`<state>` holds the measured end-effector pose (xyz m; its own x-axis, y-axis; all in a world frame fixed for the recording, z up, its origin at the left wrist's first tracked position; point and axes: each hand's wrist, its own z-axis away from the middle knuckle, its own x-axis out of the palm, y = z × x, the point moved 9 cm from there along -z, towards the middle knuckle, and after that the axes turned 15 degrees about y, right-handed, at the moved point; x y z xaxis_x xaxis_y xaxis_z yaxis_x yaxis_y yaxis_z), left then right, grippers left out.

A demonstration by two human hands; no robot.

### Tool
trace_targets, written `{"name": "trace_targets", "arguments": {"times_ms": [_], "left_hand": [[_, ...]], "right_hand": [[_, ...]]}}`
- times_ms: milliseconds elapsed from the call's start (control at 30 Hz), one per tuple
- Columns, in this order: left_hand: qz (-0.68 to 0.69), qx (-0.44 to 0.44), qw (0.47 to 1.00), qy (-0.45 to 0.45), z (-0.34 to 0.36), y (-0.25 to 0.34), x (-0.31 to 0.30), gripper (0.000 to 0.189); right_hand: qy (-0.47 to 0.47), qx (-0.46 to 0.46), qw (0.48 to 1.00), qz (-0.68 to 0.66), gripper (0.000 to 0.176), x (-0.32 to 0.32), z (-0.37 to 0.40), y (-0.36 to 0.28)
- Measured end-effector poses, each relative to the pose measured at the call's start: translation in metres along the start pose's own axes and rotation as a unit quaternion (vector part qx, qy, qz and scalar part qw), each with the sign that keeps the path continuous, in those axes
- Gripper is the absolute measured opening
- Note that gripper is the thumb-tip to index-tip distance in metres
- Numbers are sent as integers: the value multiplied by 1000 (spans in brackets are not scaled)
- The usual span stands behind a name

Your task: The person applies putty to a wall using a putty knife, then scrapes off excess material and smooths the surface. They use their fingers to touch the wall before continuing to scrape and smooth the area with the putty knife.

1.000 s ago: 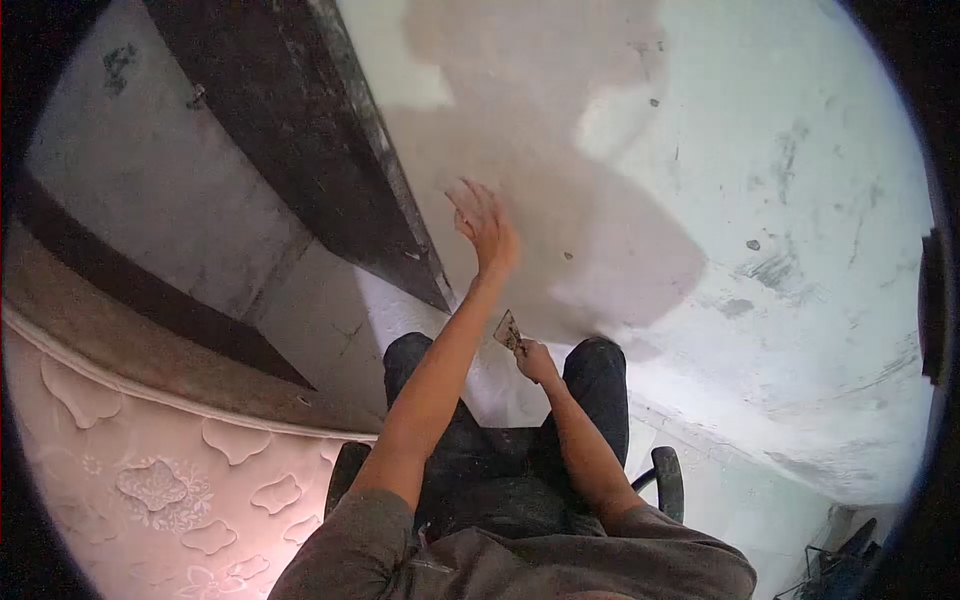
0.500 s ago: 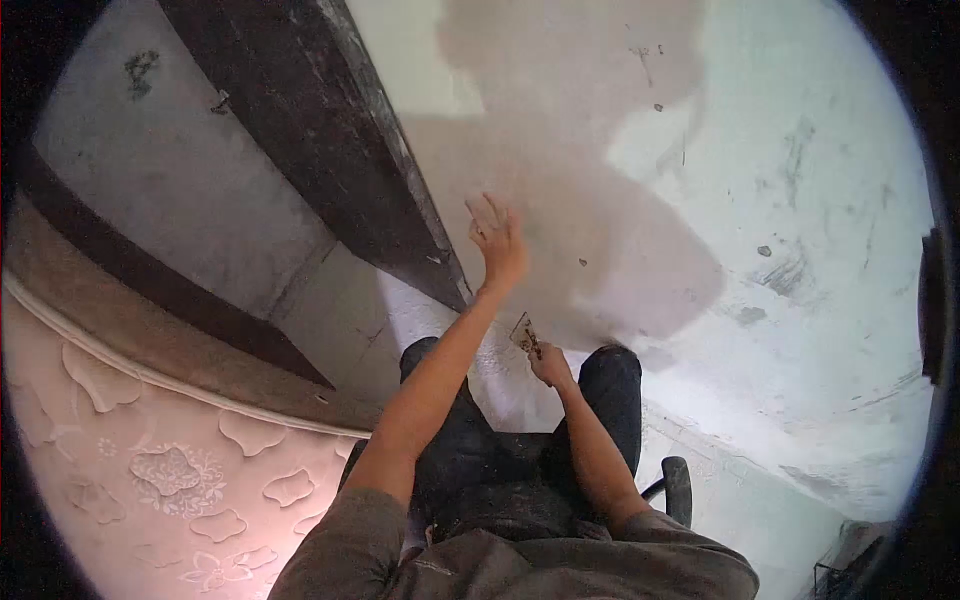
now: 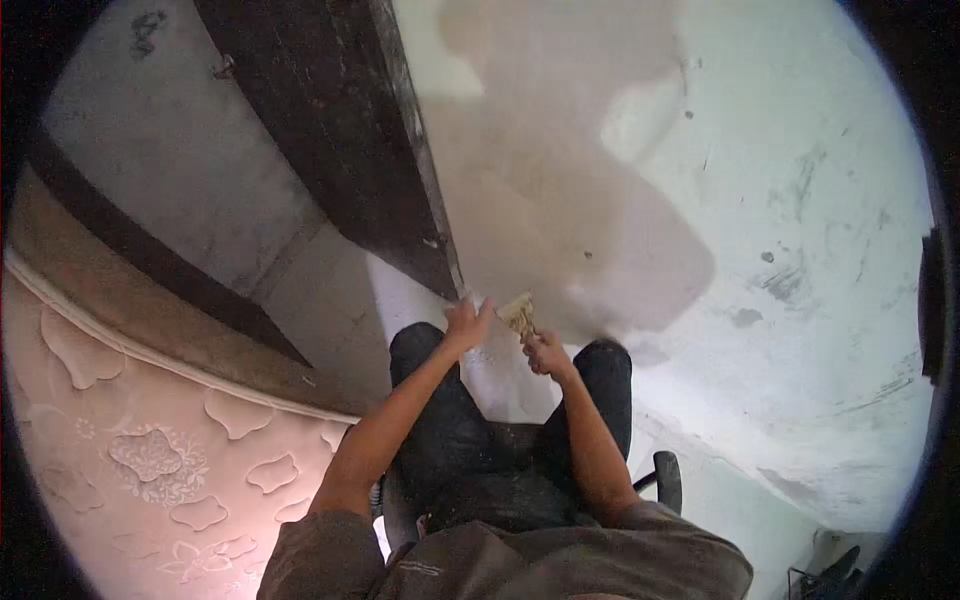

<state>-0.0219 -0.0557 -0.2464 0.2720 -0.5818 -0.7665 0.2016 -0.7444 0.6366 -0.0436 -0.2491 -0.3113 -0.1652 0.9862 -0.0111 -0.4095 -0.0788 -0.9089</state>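
Pale floor carries a chair, patterned mattress just left; white wall above bears a darker grey patch.

The small flat tool is blurred, its handle hidden inside the right hand; whether the left hand touches it cannot be told; the chair is mostly covered by the legs; the mattress runs off the left edge.
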Motion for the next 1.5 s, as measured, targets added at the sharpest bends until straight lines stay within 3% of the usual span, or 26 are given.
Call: {"name": "trace_targets", "arguments": {"times_ms": [33,67,100,133,167,200,233,300,367,433,467,600,767,867,933,1033,1067,1133,1167,1200,1233,1300,1367,1400,1467,1500], "left_hand": [[1,-6,1000,-11,5,-16,7,57],[62,44,997,10,4,-26,14,58],[126,91,988,27,9,-28,18,59],[129,80,988,9,23,-11,9,59],[289,-97,951,-44,32,12,-14,51],[425,-271,859,-90,44,23,-16,43],[423,-276,857,-101,45,22,-12,43],[420,-131,897,-50,32,37,-27,38],[437,-159,884,-40,26,31,-27,32],[439,-175,880,-40,22,26,-34,28],[492,-162,854,-43,16,18,-27,24],[454,-197,869,-1,13,9,-41,24],[437,-158,884,-47,23,35,-49,23],[455,-134,874,-106,29,46,-35,25],[448,-121,876,-128,33,58,-36,27],[419,-87,886,-177,41,65,-29,30],[396,-59,894,-202,41,67,-25,30],[433,-67,888,-137,56,91,-56,31],[430,-75,880,-187,53,81,-37,31],[417,-94,883,-194,57,83,-39,33],[441,-125,872,-171,57,81,-39,36],[465,-126,854,-194,53,80,-27,38],[477,-128,845,-205,55,84,-27,39],[455,-112,853,-230,58,84,-21,39],[433,-86,859,-258,63,89,-19,39],[436,-93,855,-267,68,94,-16,39]], "right_hand": [[-34,22,997,-65,14,6,7,-6],[-63,45,988,-132,15,11,17,-19],[-76,49,987,-130,17,16,25,-31],[-88,54,986,-128,19,20,34,-38],[-90,58,984,-142,19,22,40,-41],[-94,59,981,-157,19,25,45,-45],[-85,66,981,-160,19,26,49,-49],[-117,58,968,-214,17,33,58,-62],[-100,69,958,-259,13,33,59,-61],[-105,-2,967,-233,13,32,62,-74],[-104,-1,966,-235,13,32,62,-73],[-126,-4,983,-131,18,34,53,-61],[-115,-8,990,-83,18,35,56,-61],[-87,-64,993,-41,22,25,54,-71],[-3,-303,949,91,29,11,55,-102],[-41,-311,937,152,30,11,64,-114],[-54,-268,956,108,27,13,72,-120],[-123,-332,930,97,29,16,83,-126],[-128,-350,910,183,32,14,84,-125],[-126,-287,932,184,30,10,87,-124],[-95,-296,929,199,30,-12,98,-149],[-34,-351,880,317,26,-27,136,-214],[127,-407,866,263,25,-73,177,-285],[203,-469,822,252,24,-100,208,-316],[398,-565,705,160,19,-148,279,-366],[518,-641,534,189,20,-162,318,-377]]}}
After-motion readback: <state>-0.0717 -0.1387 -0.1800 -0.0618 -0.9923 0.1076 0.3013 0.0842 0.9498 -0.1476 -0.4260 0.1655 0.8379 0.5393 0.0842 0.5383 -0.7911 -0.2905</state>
